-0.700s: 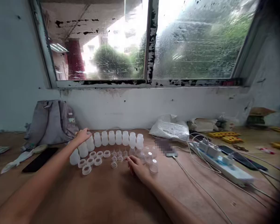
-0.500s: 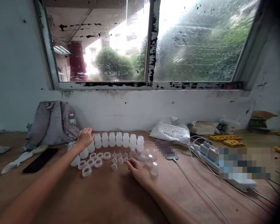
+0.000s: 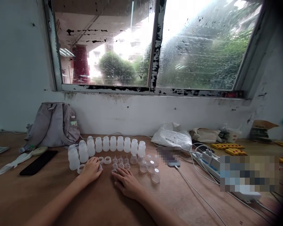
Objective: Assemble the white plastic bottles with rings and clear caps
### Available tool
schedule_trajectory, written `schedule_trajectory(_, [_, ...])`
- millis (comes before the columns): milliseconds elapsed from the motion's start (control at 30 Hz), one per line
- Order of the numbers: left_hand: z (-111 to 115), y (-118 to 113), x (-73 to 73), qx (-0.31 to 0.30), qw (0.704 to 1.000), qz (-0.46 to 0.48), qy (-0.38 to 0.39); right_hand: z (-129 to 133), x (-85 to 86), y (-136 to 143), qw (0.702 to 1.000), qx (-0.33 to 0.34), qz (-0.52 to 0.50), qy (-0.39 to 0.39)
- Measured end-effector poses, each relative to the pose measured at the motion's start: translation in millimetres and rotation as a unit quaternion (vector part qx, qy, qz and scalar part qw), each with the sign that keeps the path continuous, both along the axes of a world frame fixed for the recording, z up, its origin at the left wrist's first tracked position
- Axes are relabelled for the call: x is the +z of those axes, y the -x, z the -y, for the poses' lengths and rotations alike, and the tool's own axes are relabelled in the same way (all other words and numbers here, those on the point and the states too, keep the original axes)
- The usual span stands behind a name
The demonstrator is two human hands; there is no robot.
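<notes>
My left hand (image 3: pixel 91 169) lies over a group of clear bottle rings (image 3: pixel 107 160), its fingers spread and curved downward. It covers several of them; whether it grips one is hidden. My right hand (image 3: pixel 127 182) is beside the small clear bottle nipples (image 3: pixel 120 160), fingers apart, with the fingertips at the nearest one. Behind both hands, frosted white baby bottles (image 3: pixel 113 143) stand upright in a curved row. Clear dome caps (image 3: pixel 155 176) sit on the table to the right of my right hand.
Left are a grey backpack (image 3: pixel 52 124) and a black phone (image 3: pixel 38 162). A silver plastic bag (image 3: pixel 172 136) lies at the wall. On the right are a white power strip (image 3: pixel 246 193), cables, a blurred phone (image 3: pixel 174 163) and yellow parts (image 3: pixel 235 152). The window (image 3: pixel 103 62) is above.
My left hand has moved from the left-hand bottles down and right onto the rings. My right hand has shifted left and closer to me, onto the front nipple. The camera view has shifted slightly.
</notes>
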State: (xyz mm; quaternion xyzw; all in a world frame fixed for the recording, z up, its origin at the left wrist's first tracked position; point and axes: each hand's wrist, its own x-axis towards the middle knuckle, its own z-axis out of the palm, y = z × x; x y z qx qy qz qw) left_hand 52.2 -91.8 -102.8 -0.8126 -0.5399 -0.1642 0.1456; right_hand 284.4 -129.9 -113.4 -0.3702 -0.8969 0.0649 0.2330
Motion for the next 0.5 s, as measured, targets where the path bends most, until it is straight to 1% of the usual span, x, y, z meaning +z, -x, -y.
schedule_trajectory(100, [-1.4, -7.2, -0.5, -0.025, 0.997, 0.072, -0.03, -1.0, -0.7, 0.8, 1.0, -0.003, -0.027, -0.008])
schedule_trajectory(233, [2.2, -29.3, 6.3, -0.059, 0.979, 0.19, -0.045, -2.5, 0.0, -3.3, 0.996, -0.019, -0.083, -0.01])
schedule_trajectory(367, [9.4, -57.1, 14.4, -0.087, 0.957, 0.276, -0.019, -7.4, 0.3, -11.7, 0.989, -0.057, -0.133, 0.001])
schedule_trajectory(500, [16.8, -74.4, 16.7, -0.124, 0.936, 0.329, 0.032, -10.4, 3.2, -16.4, 0.983, -0.033, -0.176, 0.044])
